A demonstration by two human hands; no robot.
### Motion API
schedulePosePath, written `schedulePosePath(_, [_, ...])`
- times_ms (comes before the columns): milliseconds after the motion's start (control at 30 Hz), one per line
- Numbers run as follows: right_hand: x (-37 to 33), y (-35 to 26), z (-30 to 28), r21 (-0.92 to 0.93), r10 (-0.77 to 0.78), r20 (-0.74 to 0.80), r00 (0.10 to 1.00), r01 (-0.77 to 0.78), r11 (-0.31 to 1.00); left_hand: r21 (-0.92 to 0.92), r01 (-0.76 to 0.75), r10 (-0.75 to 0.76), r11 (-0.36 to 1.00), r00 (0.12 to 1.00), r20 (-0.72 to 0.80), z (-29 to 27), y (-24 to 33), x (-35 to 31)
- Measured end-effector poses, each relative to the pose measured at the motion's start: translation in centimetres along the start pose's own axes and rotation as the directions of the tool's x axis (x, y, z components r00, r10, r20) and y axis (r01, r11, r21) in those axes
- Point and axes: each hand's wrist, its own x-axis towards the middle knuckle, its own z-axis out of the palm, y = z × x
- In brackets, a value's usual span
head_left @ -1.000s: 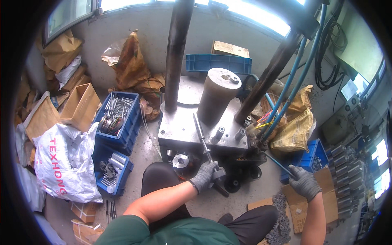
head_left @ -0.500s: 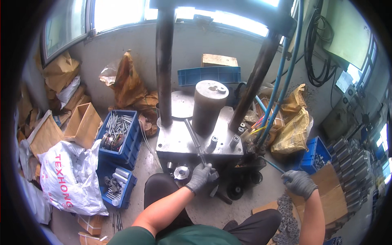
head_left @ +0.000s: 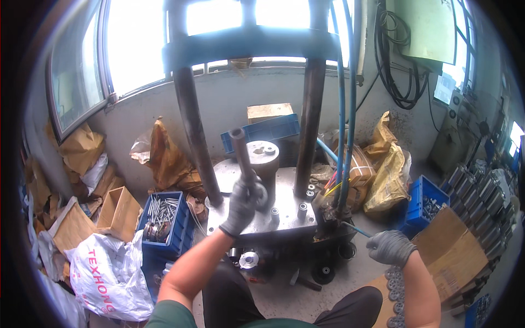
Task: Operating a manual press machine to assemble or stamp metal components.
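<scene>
My left hand (head_left: pixel 240 206), in a grey glove, is closed around a metal shaft (head_left: pixel 241 153). The shaft stands nearly upright above the press's steel base plate (head_left: pixel 292 220), and its round end points up. A ring-shaped metal piece (head_left: pixel 259 195) shows beside the fingers; whether it is part of the shaft I cannot tell. Behind it, a thick steel cylinder (head_left: pixel 269 169) stands on the plate with a small ring on its top. My right hand (head_left: pixel 391 247), also gloved, grips the end of a thin blue lever (head_left: pixel 356 229) at the press's right side.
Two dark columns (head_left: pixel 192 131) and a blue crossbeam (head_left: pixel 251 46) frame the plate. Small bushings (head_left: pixel 302 209) stand on its front. At left are a blue crate of metal rods (head_left: pixel 164 216) and a white sack (head_left: pixel 112 276); at right, a blue bin (head_left: pixel 425 202) and cardboard (head_left: pixel 451 257).
My left hand has moved up and slightly left, turning the shaft from lying slanted to nearly upright. My right hand stays on the lever. The view has shifted, showing the crossbeam.
</scene>
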Motion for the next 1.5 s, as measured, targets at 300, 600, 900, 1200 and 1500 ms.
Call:
schedulePosePath(300, [0.5,0.1,0.3,0.051,0.033,-0.004,0.999,-0.033,0.998,0.565,0.117,0.022,0.817,0.972,-0.234,-4.4,-1.1,17.0])
schedulePosePath(600, [0.3,0.1,0.7,0.057,0.021,-0.006,1.0,-0.02,0.998,0.729,0.171,-0.035,0.662,0.98,-0.197,-1.7,-3.6,20.0])
schedulePosePath(900, [-0.1,-0.7,0.8,-0.047,-0.024,0.069,0.997,0.027,0.999,0.55,0.25,-0.123,0.797,0.959,-0.257,-3.3,-4.8,19.8])
schedulePosePath(1200, [-4.4,-1.3,8.9,0.055,-0.033,0.188,0.982,0.023,0.998,0.556,0.25,-0.1,0.793,0.953,-0.286,-1.6,-3.1,19.0])
schedulePosePath(1500, [-4.6,-3.8,7.6,0.14,0.15,0.168,0.974,-0.174,0.975,0.423,-0.023,0.132,0.906,0.964,-0.23,-1.5,-3.0,18.4])
